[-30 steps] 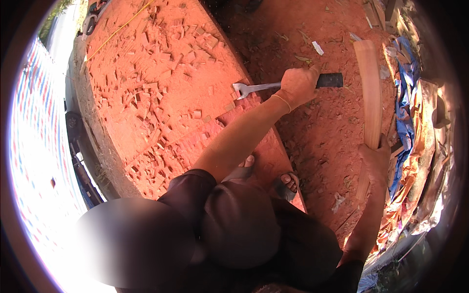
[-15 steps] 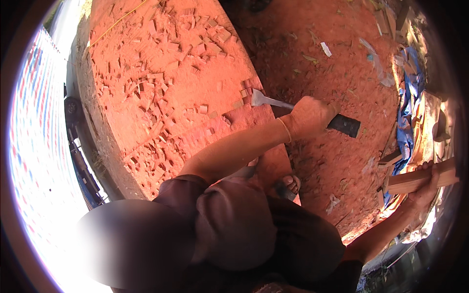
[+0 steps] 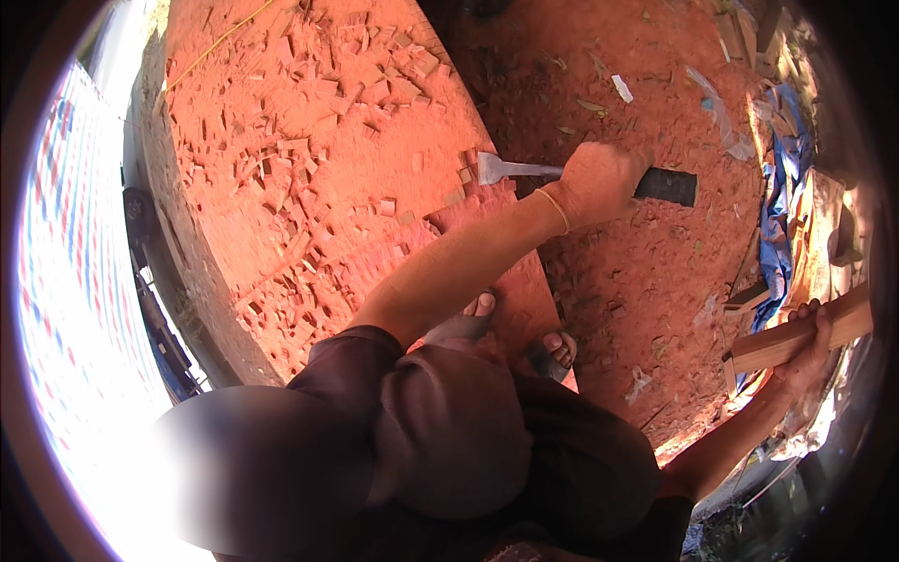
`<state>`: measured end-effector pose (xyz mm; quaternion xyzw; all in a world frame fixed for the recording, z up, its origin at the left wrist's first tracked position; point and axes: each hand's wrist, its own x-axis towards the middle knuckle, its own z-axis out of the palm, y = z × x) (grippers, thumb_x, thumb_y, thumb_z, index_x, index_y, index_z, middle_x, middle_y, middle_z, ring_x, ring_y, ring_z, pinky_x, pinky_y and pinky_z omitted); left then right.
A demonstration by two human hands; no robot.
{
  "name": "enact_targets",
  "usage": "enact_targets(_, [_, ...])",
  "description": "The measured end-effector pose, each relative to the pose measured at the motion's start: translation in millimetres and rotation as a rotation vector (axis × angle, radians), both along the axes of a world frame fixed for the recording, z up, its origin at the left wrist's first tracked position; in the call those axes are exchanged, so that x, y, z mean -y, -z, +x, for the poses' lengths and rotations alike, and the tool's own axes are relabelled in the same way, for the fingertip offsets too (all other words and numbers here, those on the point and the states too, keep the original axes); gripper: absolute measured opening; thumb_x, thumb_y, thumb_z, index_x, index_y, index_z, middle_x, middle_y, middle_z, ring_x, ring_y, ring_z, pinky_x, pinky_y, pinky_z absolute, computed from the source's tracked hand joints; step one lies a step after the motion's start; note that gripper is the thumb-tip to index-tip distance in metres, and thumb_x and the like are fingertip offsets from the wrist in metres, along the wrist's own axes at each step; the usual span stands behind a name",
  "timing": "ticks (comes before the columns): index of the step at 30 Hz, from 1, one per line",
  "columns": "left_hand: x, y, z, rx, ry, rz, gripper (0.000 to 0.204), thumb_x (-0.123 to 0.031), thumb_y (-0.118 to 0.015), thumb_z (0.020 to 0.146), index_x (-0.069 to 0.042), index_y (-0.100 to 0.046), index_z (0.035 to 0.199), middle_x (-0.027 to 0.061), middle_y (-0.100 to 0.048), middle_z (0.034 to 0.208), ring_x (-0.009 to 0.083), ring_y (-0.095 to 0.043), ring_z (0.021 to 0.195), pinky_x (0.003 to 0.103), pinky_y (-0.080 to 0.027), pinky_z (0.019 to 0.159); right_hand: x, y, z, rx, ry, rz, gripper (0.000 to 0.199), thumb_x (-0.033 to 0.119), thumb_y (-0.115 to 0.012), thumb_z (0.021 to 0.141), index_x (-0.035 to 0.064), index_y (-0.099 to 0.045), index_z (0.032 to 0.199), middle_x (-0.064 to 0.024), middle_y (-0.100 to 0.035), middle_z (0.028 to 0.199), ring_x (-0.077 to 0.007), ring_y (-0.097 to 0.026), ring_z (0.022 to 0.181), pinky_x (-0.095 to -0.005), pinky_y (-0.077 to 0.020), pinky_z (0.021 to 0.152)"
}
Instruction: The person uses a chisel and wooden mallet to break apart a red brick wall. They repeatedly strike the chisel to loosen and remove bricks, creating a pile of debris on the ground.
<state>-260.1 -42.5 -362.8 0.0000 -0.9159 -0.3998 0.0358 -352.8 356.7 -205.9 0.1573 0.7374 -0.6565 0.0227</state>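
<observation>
My left hand (image 3: 604, 183) is closed around a chisel with a flared metal blade (image 3: 491, 169) and a black handle end (image 3: 668, 186). The blade points left, over the right edge of a broad reddish wooden slab (image 3: 393, 183), beside small notched pieces of wood (image 3: 465, 175). I cannot tell whether the blade touches the wood. Off to the far right, my right hand (image 3: 807, 354) grips a thick squared wooden block (image 3: 777, 349), its fingers wrapped over the top.
Many wood chips (image 3: 295, 178) litter the slab. My bare toes (image 3: 481, 305) rest by its near right edge. Reddish ground with leaves and plastic scraps (image 3: 721, 117) lies right. Blue sheeting (image 3: 782, 206) and timber pieces stand beyond; a striped sheet (image 3: 80, 244) hangs left.
The chisel and my left hand have shifted slightly away from me, and the shank lies more level. My right hand has tilted the block and moved it slightly left. The view has shifted a little.
</observation>
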Motion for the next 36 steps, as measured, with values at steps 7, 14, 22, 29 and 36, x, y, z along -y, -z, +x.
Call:
enact_targets(7, [13,5,-20,0.015,-0.129,0.023,0.03,-0.017,-0.077,0.065,-0.007,-0.062,0.089,0.0166,-0.067,0.072,0.0379,-0.069,0.073,0.048,-0.054,0.064,55,-30,-35,-0.105,-0.123,-0.23,0.027,0.023,-0.067,0.094,0.0,-0.059,0.106,-0.0062,-0.06,0.092,-0.0167,-0.057,0.092,-0.0319,-0.0472,0.088])
enact_targets(14, [10,9,-19,0.04,-0.169,0.005,0.029,-0.017,-0.074,0.068,-0.006,-0.062,0.091,0.0174,-0.069,0.075,0.0384,-0.07,0.076,0.049,-0.054,0.067,153,51,36,-0.007,-0.839,0.833,0.015,0.008,-0.068,0.08,0.0041,-0.062,0.093,-0.0045,-0.062,0.075,-0.0146,-0.057,0.065,-0.0313,-0.0479,0.059])
enact_targets(22, [21,13,-23,0.057,-0.164,-0.006,0.029,-0.016,-0.072,0.069,-0.005,-0.062,0.094,0.0175,-0.069,0.075,0.0398,-0.069,0.076,0.049,-0.054,0.068,92,-20,-42,0.102,-0.143,0.021,0.033,0.025,-0.074,0.088,0.0,-0.062,0.107,-0.0054,-0.061,0.086,-0.0134,-0.058,0.078,-0.0261,-0.048,0.073])
enact_targets(29, [22,7,-21,0.124,-0.139,0.014,0.029,-0.014,-0.071,0.069,-0.006,-0.063,0.096,0.0186,-0.07,0.078,0.0394,-0.07,0.081,0.049,-0.054,0.072,186,36,18,0.128,-0.463,0.51,0.032,0.015,-0.072,0.08,0.0018,-0.058,0.105,-0.0063,-0.063,0.082,-0.0155,-0.06,0.072,-0.0327,-0.0516,0.066])
enact_targets(36, [24,12,-18,0.172,-0.124,-0.008,0.03,-0.012,-0.07,0.07,-0.005,-0.064,0.098,0.0199,-0.07,0.079,0.0406,-0.07,0.081,0.05,-0.055,0.073,82,23,-11,0.178,-0.431,0.32,0.036,0.022,-0.078,0.078,0.0035,-0.063,0.104,-0.0019,-0.059,0.072,-0.0108,-0.054,0.057,-0.0253,-0.0448,0.055])
